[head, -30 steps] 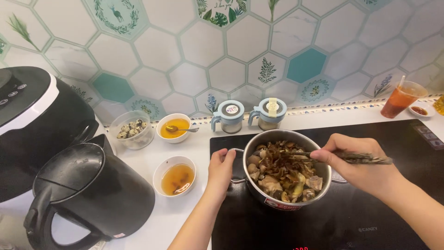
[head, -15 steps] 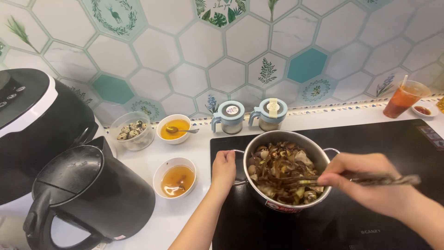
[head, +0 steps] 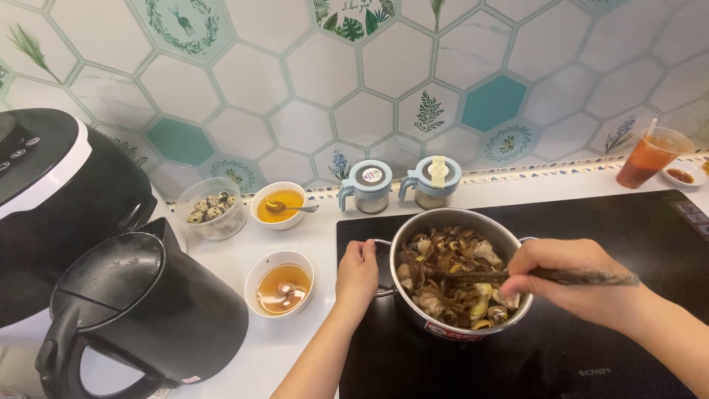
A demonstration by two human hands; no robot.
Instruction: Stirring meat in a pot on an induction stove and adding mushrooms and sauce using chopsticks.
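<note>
Now, change: the right hand (head: 569, 277) has drawn back toward the pot's right rim since half a second ago, and the chopsticks (head: 532, 275) have swung from slanting to nearly level; the left hand (head: 357, 272) stays on the handle.
Chopsticks: pinched in the right hand's grip, long axis running left to right, tips pointing left into the food, blunt ends sticking out right past the fingers.
Left hand: grip closed around the pot's left handle (the handle itself is mostly hidden).
Pot (head: 458, 325): a steel one on the black cooktop (head: 613, 340), full of brown stew with mushrooms and pale chunks.
Near bowl (head: 279, 284): white, on the desk just left of the left hand, amber liquid inside.
Far bowl (head: 278, 204): orange sauce and a spoon.
Glass bowl (head: 211, 208): small speckled eggs.
Jars (head: 399, 185): two lidded ones behind the pot.
Kettle (head: 140, 310): black, front left, lid shut.
Cup (head: 648, 158): far right, reddish drink with a straw.
</note>
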